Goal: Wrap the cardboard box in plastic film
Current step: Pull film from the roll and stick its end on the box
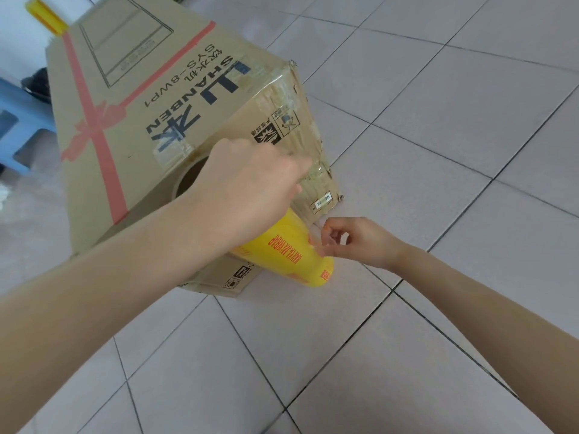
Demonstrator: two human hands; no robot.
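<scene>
A large cardboard box (131, 98) with a red printed ribbon stands on the tiled floor. Clear plastic film (300, 126) covers its right side face. A yellow roll of plastic wrap (291, 255) stands against the box's near face. My left hand (250, 183) reaches over the roll's top and presses on the film at the box's side. My right hand (354, 239) pinches the film's loose edge at the roll's right side, low near the floor. The roll's upper end is hidden behind my left hand.
A second yellow roll (47, 15) lies behind the box at the top left. A blue plastic stool (18, 123) stands left of the box. Grey floor tiles (438, 151) stretch to the right and front.
</scene>
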